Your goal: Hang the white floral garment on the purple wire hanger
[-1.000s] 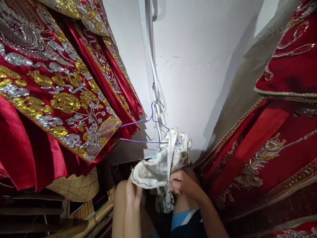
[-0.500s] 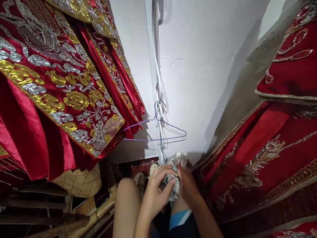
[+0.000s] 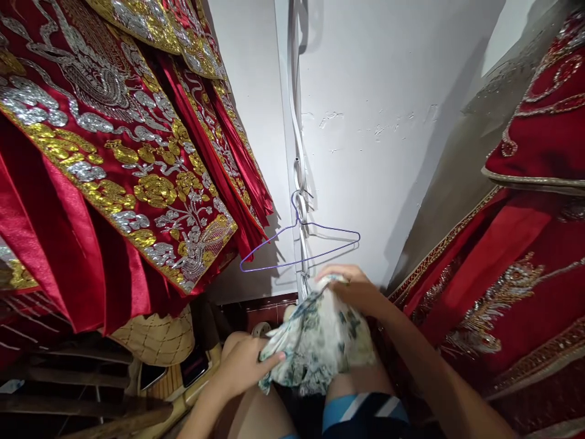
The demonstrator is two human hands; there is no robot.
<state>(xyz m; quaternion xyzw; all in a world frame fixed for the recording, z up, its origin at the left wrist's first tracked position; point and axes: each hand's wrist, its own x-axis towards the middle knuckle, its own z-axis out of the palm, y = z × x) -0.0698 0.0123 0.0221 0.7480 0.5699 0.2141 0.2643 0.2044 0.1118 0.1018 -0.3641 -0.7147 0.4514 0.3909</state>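
A white cloth with a green and blue floral print (image 3: 315, 347) is spread between my hands above my knees. My left hand (image 3: 249, 363) grips its left edge, with the thumb on top of the fabric. Higher up and to the right, my right hand (image 3: 350, 283) holds the cloth's upper edge, its fingers bent over it and slightly blurred. Just beyond the cloth, a purple wire hanger (image 3: 278, 266) hangs from a white strip (image 3: 295, 116) on the wall, touching neither hand.
Red garments with gold and silver embroidery (image 3: 155, 189) hang at the left. More red beaded garments (image 3: 512, 256) are on the right. A wooden chair (image 3: 183, 405) with a cream cushion (image 3: 158, 338) and phones (image 3: 194, 369) stands at lower left.
The cloth was bunched between both hands and is now opened out. My left hand has moved left and my right hand up and rightward. The hanger has turned to face me more.
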